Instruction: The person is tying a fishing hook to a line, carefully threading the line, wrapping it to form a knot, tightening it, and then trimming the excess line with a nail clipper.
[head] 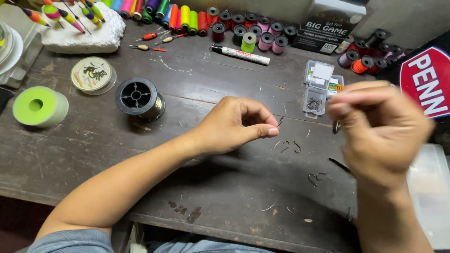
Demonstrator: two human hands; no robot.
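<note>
table (206, 89): dark brown | spool (138, 97): black | reel (39, 107): lime green | marker (240, 54): white

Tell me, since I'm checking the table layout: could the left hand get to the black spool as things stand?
Probably yes. The black spool stands in the open on the table, up and to the left of the left hand, with bare wood between them. But the fingers pinch a small hook, so the grip is occupied.
</note>
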